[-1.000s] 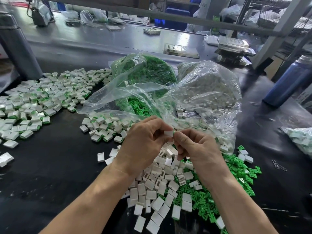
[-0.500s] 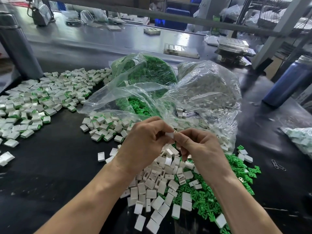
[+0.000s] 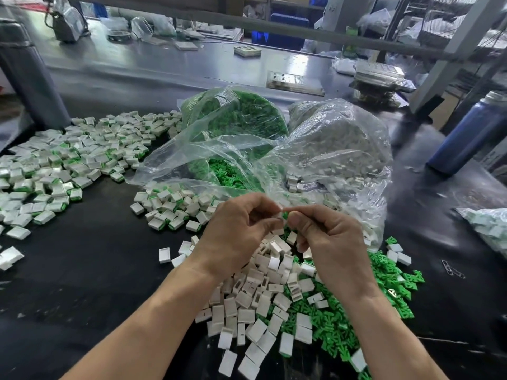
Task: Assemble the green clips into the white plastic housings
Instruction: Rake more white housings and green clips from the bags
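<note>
While both hands meet just above the loose pile of white housings (image 3: 263, 303), the left hand (image 3: 238, 234) has its fingers curled, fingertips pinching a small white housing (image 3: 279, 208) that is mostly hidden by them, and the right hand (image 3: 326, 237) has its thumb and forefinger pinched on a green clip (image 3: 285, 215), of which only a sliver shows between the two hands. Clip and housing touch at the fingertips; how far the clip sits inside I cannot tell. Just right of the pile, and partly under it, lies a spread of loose green clips (image 3: 384, 286). Behind the pile stand two clear bags, their mouths open toward it: the green bag (image 3: 241, 116) full of clips on the left and the white bag (image 3: 343, 149) full of housings on the right. Just left of the bags' mouths, behind the pile, sits a small heap of finished pieces (image 3: 170, 204), white with green edges, and well to the left of the pile a much larger heap (image 3: 63, 160) of the same covers the black table (image 3: 82, 270). Far right of the pile stands a blue bottle (image 3: 469, 133), and paper clips (image 3: 452, 270) lie on the table beyond the green spread.
</note>
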Motion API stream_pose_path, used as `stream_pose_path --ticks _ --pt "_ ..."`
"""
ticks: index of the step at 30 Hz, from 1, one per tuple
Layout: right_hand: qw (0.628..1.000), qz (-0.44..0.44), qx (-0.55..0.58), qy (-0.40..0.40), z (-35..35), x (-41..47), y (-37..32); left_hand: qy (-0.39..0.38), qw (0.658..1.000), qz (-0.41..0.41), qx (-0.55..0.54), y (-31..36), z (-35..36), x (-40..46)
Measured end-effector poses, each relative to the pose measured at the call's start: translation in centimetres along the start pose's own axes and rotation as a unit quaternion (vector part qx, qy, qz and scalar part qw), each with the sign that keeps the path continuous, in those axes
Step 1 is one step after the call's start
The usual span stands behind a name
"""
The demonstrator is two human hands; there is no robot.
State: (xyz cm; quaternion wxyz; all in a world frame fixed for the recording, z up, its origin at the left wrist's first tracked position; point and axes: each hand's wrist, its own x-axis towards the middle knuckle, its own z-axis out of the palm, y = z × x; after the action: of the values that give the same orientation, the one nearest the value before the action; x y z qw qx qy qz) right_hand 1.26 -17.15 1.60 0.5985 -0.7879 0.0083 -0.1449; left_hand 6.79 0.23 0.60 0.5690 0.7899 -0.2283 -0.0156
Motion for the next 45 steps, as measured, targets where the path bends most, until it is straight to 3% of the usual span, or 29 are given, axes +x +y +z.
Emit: stream_pose_path --ticks 7,14,21,35,45 --pt "0.992 0.096 0.080 -0.033 1.0 -0.2 -0.5 0.051 0.996 0.062 0.023 0.2 0.6 -0.1" --pt "0.988 0.115 0.089 -0.059 1.5 -0.6 -1.1 0.052 0.993 0.097 0.032 0.7 1.0 -0.4" --pt "0.983 0.147 0.111 -0.028 2.1 -0.7 -1.8 -0.002 0.998 0.067 0.014 1.9 1.1 -0.5" --pt "0.978 0.112 0.176 -0.026 2.7 -0.4 -1.8 -0.025 0.998 0.041 -0.047 2.6 1.2 -0.6" --pt "0.978 0.130 0.161 -0.032 2.5 -0.2 -2.0 -0.036 0.998 0.021 -0.056 2.2 1.0 -0.6"
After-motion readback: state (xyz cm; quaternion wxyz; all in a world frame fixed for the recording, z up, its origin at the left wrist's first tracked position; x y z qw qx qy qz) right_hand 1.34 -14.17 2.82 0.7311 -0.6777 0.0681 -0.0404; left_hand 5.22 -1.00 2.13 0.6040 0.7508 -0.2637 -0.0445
